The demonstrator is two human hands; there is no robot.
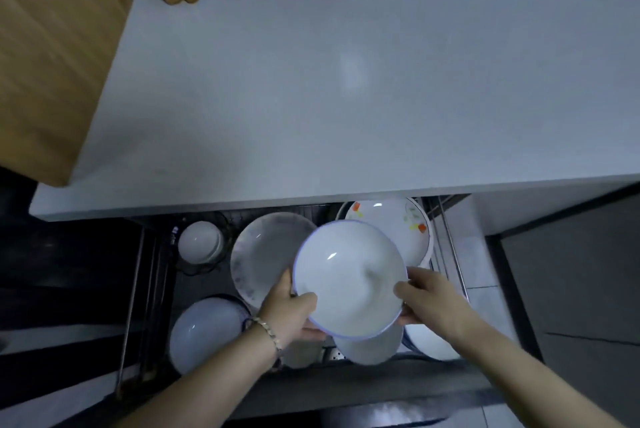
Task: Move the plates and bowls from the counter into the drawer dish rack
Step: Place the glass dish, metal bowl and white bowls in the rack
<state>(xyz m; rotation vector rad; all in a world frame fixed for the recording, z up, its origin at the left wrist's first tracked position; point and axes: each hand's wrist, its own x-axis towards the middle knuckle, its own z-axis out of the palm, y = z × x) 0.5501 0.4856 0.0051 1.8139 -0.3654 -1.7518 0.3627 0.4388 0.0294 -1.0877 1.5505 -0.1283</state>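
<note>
Both hands hold the blue-rimmed bowl (346,275) above the open drawer dish rack (450,247). The left hand (291,310) grips the bowl's near-left rim with the thumb over the edge and the fingers underneath. The right hand (426,299) clamps the near-right rim in the same way. The bowl is tilted, its hollow facing up and towards the person, and it is not yet set down. Dishes crowd it on every side. A grey patterned plate (263,247) stands just behind and left of the bowl, and a floral plate (398,223) just behind and right. A white dish (367,348) lies directly below its near edge, and a larger pale bowl (204,334) sits to the lower left. A small white bowl (201,242) is further off to the left, and the tabletop (346,98) lies beyond it all. The likeliest trouble is crockery striking crockery: lowered at this tilt, the bowl's far rim could knock the patterned or the floral plate. Its base could also land hard on the white dish below and chip it. A thumb-and-finger hold on a smooth glazed rim may also slip if one hand lets go early.
</note>
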